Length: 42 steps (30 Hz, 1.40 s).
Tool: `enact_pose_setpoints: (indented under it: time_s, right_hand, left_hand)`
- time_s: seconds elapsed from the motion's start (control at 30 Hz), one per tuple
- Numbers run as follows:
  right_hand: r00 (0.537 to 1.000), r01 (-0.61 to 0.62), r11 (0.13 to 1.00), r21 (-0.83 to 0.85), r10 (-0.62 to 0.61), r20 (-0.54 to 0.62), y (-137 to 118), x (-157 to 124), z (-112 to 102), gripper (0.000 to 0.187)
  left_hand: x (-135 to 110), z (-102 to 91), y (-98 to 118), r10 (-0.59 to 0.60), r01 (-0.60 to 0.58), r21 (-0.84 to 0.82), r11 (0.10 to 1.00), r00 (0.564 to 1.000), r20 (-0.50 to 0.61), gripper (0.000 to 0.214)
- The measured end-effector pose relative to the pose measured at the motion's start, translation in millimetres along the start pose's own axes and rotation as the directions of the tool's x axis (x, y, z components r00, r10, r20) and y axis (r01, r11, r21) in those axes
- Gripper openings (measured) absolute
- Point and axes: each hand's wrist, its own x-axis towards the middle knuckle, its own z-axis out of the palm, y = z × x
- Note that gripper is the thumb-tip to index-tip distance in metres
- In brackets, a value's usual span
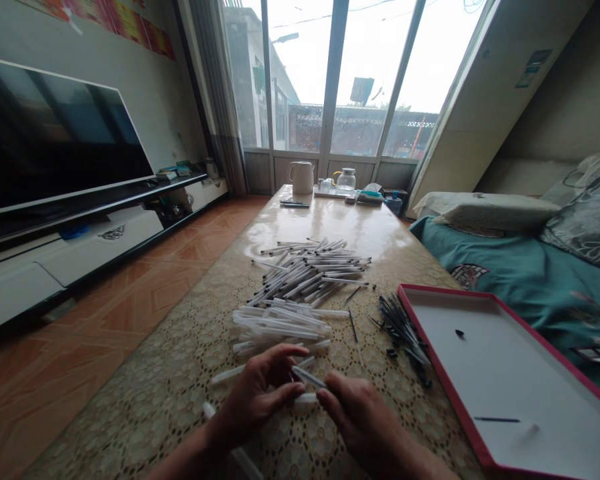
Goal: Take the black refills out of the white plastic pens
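In the head view my right hand [355,403] is closed on a pen [307,377], gripping its near end between thumb and fingers. The pen points up and left toward my left hand [260,387]. That hand is curved open, thumb and forefinger apart around the pen's far end; whether a finger touches it I cannot tell. Beyond my hands lies a pile of clear white pen barrels [280,323]. Farther off is a larger heap of pens with dark ends [310,270]. Dark refills and caps [403,333] lie bunched to the right.
A shallow red-rimmed tray [450,407] at the right holds a dark cap [459,334] and a thin refill [497,420]. At the table's far end stand a pitcher [301,179], a glass jar [347,180] and a tissue pack [370,196]. A bed [500,267] adjoins the table's right side.
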Motion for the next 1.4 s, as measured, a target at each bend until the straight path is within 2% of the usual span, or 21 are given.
enact_pose_setpoints:
  time_s: [0.13, 0.2, 0.3, 0.4, 0.47, 0.63, 0.8, 1.03, 1.17, 1.3, 1.4]
  right_hand:
    - [1.0, 0.03, 0.996, 0.089, -0.029, -0.01, -4.9, 2.3, 2.5, 0.029]
    - [0.997, -0.034, 0.972, 0.233, 0.05, -0.061, -0.4, 2.7, 1.8, 0.034]
    - [0.969, -0.156, 0.855, 0.494, 0.23, -0.092, 12.1, 2.2, 1.7, 0.046]
    - [0.952, -0.2, 0.751, 0.629, 0.3, -0.055, 22.5, 1.8, 2.6, 0.048]
    - [0.953, -0.2, 0.744, 0.638, 0.299, -0.05, 25.4, 2.1, 2.8, 0.046]
    - [0.953, -0.158, 0.813, 0.56, 0.275, -0.13, 26.3, 2.8, 1.5, 0.044]
    - [0.946, -0.174, 0.731, 0.66, 0.311, -0.096, 26.6, 2.4, 2.9, 0.038]
    - [0.933, -0.039, 0.692, 0.721, 0.283, -0.221, 25.3, 6.2, 3.6, 0.032]
    - [0.94, -0.082, 0.767, 0.636, 0.272, -0.207, 30.0, 5.9, 4.5, 0.036]
    - [0.935, -0.07, 0.882, 0.465, 0.221, -0.278, 32.6, 3.1, 5.6, 0.044]
    - [0.937, -0.064, 0.861, 0.504, 0.226, -0.267, 31.2, 2.4, 5.9, 0.038]
  left_hand:
    - [-0.4, 1.3, -1.7, -0.054, 0.063, -0.136, 0.989, 0.996, 0.068, 0.017]
    - [0.3, -2.1, -3.0, -0.091, 0.095, -0.204, 0.974, 0.995, 0.032, 0.017]
    - [2.1, -8.5, -3.3, -0.125, 0.103, -0.274, 0.956, 0.99, -0.064, 0.019]
    - [3.7, -12.7, -2.0, -0.147, 0.103, -0.287, 0.952, 0.98, -0.134, 0.02]
    - [4.3, -13.5, -1.2, -0.157, 0.111, -0.281, 0.953, 0.977, -0.147, 0.021]
    - [4.5, -12.8, -1.7, -0.186, 0.144, -0.263, 0.954, 0.972, -0.141, 0.023]
    - [4.6, -12.7, -2.9, -0.238, 0.198, -0.262, 0.945, 0.962, -0.133, 0.028]
    - [2.2, -10.7, -1.0, -0.26, 0.223, -0.24, 0.945, 0.956, -0.138, 0.03]
    - [2.6, -11.1, -2.5, -0.267, 0.225, -0.264, 0.938, 0.954, -0.134, 0.03]
    - [3.6, -10.8, -4.6, -0.258, 0.222, -0.261, 0.939, 0.96, -0.111, 0.029]
    - [3.8, -10.8, -5.3, -0.252, 0.219, -0.254, 0.942, 0.962, -0.107, 0.029]
